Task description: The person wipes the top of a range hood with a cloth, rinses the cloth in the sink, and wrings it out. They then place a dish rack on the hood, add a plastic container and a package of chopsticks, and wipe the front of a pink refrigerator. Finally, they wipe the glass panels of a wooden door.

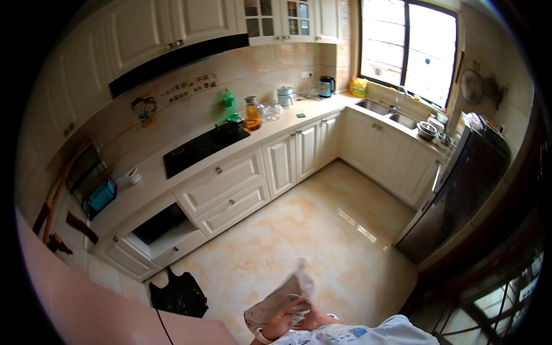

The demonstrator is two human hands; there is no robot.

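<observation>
Low in the view, close to my body, I hold a crumpled grey-brown cloth [272,302] over the kitchen floor. My left hand [282,319], with a pale band at its wrist, grips the cloth, its fingers reaching across the fabric. Beside it my right hand [315,318] pinches the cloth's nearer right side. One corner of the cloth sticks up and is blurred. Some fingertips are hidden by the fabric and by each other.
A black plastic bag [179,294] lies on the tiled floor [276,233] at left, by a pink panel [108,293]. White cabinets [228,185] line two walls. A dark refrigerator [457,189] stands at right. The counter holds a green bottle [230,105], a glass pitcher [252,114] and a kettle [326,87].
</observation>
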